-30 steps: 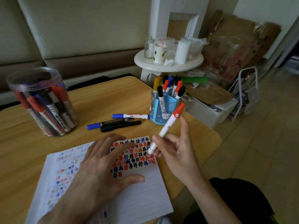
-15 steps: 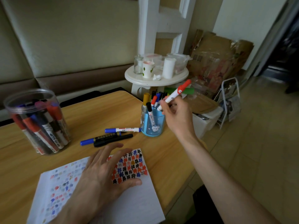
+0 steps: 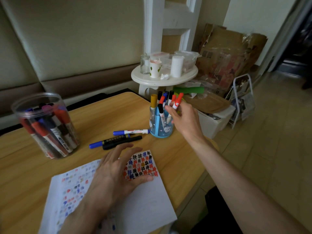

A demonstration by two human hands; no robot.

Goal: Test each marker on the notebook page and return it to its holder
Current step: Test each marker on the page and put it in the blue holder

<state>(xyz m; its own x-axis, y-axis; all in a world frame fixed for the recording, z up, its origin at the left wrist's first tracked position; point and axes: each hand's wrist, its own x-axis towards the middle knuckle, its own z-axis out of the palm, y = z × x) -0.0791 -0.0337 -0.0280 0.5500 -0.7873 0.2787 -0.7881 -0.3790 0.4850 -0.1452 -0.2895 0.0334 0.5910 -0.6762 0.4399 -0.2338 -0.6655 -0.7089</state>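
My right hand (image 3: 183, 118) pinches a red-capped white marker (image 3: 177, 101), tilted, its lower end down among the markers in the blue holder (image 3: 161, 130). The holder stands near the table's right edge with several capped markers upright in it. My left hand (image 3: 114, 174) rests flat with spread fingers on the open notebook (image 3: 143, 203), whose page carries rows of coloured marks. Three markers lie on the table between notebook and holder: a blue-capped white one (image 3: 131, 132), a blue-and-black one (image 3: 108, 141) and a black one (image 3: 122, 142).
A clear round jar (image 3: 48, 127) full of red, blue and black markers stands at the table's left. Beyond the wooden table (image 3: 101, 115) is a white side table (image 3: 164, 76) with cups and containers. Boxes, a white bin and a small rack crowd the floor to the right.
My right hand has carried the red-capped marker from above the notebook over to the holder and lowered it in among the other markers. My left hand has stayed on the page.
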